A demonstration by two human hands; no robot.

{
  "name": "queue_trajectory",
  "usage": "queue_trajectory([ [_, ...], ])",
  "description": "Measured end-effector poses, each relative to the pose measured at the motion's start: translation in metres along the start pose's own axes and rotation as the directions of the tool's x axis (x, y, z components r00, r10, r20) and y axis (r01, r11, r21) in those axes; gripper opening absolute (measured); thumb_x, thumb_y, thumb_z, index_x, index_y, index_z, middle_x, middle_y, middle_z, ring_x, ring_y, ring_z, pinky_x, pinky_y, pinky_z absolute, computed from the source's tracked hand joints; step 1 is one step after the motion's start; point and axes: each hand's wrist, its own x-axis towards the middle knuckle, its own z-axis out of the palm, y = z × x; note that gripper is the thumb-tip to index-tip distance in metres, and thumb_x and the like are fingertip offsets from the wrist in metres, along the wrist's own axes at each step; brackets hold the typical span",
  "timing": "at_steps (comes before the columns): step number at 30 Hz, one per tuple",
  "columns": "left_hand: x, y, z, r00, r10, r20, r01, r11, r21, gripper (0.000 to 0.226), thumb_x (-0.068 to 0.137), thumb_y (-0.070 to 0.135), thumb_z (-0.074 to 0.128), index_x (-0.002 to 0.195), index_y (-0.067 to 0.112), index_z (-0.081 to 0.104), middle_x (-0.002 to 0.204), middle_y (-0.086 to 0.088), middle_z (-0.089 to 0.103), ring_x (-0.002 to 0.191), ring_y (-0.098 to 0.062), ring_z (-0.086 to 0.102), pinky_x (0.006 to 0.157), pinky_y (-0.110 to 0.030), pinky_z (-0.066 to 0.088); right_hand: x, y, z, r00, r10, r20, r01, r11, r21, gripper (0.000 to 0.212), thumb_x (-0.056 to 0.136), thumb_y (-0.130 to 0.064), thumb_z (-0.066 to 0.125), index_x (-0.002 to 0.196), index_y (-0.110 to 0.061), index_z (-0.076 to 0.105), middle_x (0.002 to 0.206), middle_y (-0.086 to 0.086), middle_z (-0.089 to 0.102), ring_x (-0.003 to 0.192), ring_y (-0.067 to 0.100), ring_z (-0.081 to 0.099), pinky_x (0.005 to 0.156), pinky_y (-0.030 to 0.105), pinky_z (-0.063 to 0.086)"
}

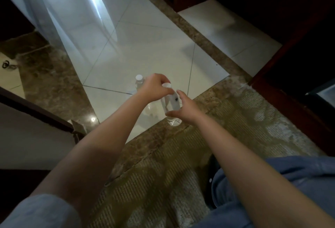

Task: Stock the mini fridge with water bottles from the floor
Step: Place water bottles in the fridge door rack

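Two clear water bottles with white caps stand on the pale floor tiles. The nearer bottle (172, 106) stands at the edge of the brown marble strip. My left hand (155, 88) pinches its neck just under the cap. My right hand (183, 108) curves around its lower body with fingers spread, touching or nearly touching it. The second bottle (139, 81) stands just behind my left hand and is mostly hidden by it. The mini fridge (324, 90) shows only as a bright corner at the right edge.
Dark wooden furniture (282, 33) fills the upper right and right side. A sheer white curtain (59, 19) hangs at the upper left. A patterned rug (181, 164) lies under my arms. A dark wood edge (36, 111) crosses the left side.
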Motion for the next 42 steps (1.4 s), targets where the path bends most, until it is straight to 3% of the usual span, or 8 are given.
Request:
queue_trajectory([
  [4, -0.002, 0.017, 0.008, 0.997, 0.078, 0.015, -0.077, 0.996, -0.053, 0.027, 0.076, 0.024, 0.074, 0.099, 0.010, 0.069, 0.091, 0.000, 0.063, 0.087, -0.015, 0.056, 0.069, -0.023, 0.042, 0.005, 0.003, -0.007, 0.995, 0.000, -0.103, -0.001, 1.000, -0.004, 0.076, 0.072, -0.037, 0.080, 0.135, -0.021, 0.041, 0.131, 0.005, 0.055, 0.116, 0.028, 0.053, 0.090, 0.043, 0.050],
  [8, 0.004, 0.016, 0.010, 0.998, 0.058, -0.004, -0.057, 0.980, -0.188, 0.022, 0.080, 0.030, 0.071, 0.095, 0.015, 0.070, 0.090, 0.002, 0.065, 0.083, -0.013, 0.058, 0.068, -0.023, 0.048, 0.013, -0.001, -0.018, 0.987, -0.015, -0.158, 0.015, 1.000, -0.002, 0.064, 0.067, -0.035, 0.084, 0.120, -0.019, 0.051, 0.121, 0.002, 0.060, 0.105, 0.023, 0.058, 0.085, 0.042, 0.052],
  [14, 0.038, -0.015, 0.005, 0.967, -0.226, -0.120, 0.161, 0.901, -0.402, 0.042, 0.094, 0.043, 0.049, 0.098, 0.005, 0.066, 0.090, -0.008, 0.063, 0.082, -0.022, 0.055, 0.079, -0.034, 0.045, 0.035, -0.004, -0.025, 0.980, -0.014, -0.197, 0.006, 0.999, -0.043, 0.061, 0.067, -0.031, 0.084, 0.115, -0.017, 0.050, 0.119, 0.002, 0.060, 0.104, 0.023, 0.057, 0.087, 0.042, 0.051],
  [18, 0.063, -0.059, 0.012, 0.890, -0.394, -0.231, 0.323, 0.900, -0.293, 0.032, 0.090, 0.026, 0.056, 0.112, 0.004, 0.062, 0.112, -0.010, 0.062, 0.103, -0.024, 0.057, 0.087, -0.029, 0.043, 0.054, -0.002, -0.026, 0.977, 0.001, -0.211, -0.003, 1.000, -0.009, 0.058, 0.069, -0.030, 0.082, 0.115, -0.016, 0.049, 0.117, 0.002, 0.059, 0.103, 0.024, 0.057, 0.086, 0.042, 0.051],
  [24, 0.105, -0.101, 0.024, 0.847, -0.480, -0.227, 0.486, 0.873, -0.035, 0.054, 0.087, 0.028, 0.057, 0.134, 0.005, 0.045, 0.139, -0.017, 0.042, 0.127, -0.036, 0.040, 0.104, -0.037, 0.034, 0.081, 0.006, -0.028, 0.974, 0.024, -0.223, -0.009, 0.998, 0.065, 0.057, 0.069, -0.029, 0.082, 0.113, -0.016, 0.049, 0.113, 0.001, 0.059, 0.100, 0.023, 0.056, 0.084, 0.040, 0.051],
  [28, 0.121, -0.102, 0.037, 0.846, -0.501, -0.184, 0.508, 0.861, -0.011, 0.050, 0.088, 0.022, 0.056, 0.131, 0.000, 0.043, 0.137, -0.018, 0.044, 0.123, -0.036, 0.045, 0.099, -0.036, 0.038, 0.097, 0.015, -0.033, 0.970, 0.042, -0.239, -0.019, 0.995, 0.095, 0.058, 0.068, -0.030, 0.083, 0.114, -0.017, 0.049, 0.116, 0.000, 0.059, 0.098, 0.019, 0.054, 0.083, 0.038, 0.050],
  [33, 0.124, -0.103, 0.052, 0.821, -0.492, -0.290, 0.499, 0.865, -0.055, 0.036, 0.093, 0.011, 0.046, 0.127, -0.001, 0.044, 0.132, -0.019, 0.048, 0.118, -0.034, 0.050, 0.093, -0.034, 0.040, 0.105, 0.024, -0.037, 0.960, 0.068, -0.270, -0.029, 0.989, 0.144, 0.058, 0.070, -0.029, 0.082, 0.115, -0.017, 0.048, 0.107, -0.005, 0.053, 0.093, 0.015, 0.049, 0.080, 0.032, 0.047],
  [42, 0.108, -0.096, 0.062, 0.833, -0.495, -0.248, 0.488, 0.868, -0.093, 0.034, 0.087, 0.015, 0.060, 0.118, 0.004, 0.050, 0.116, -0.017, 0.060, 0.106, -0.035, 0.057, 0.088, -0.037, 0.047, 0.095, 0.041, -0.042, 0.955, 0.097, -0.280, -0.042, 0.980, 0.197, 0.059, 0.069, -0.028, 0.083, 0.116, -0.018, 0.048, 0.107, -0.005, 0.052, 0.093, 0.015, 0.050, 0.072, 0.027, 0.040],
])
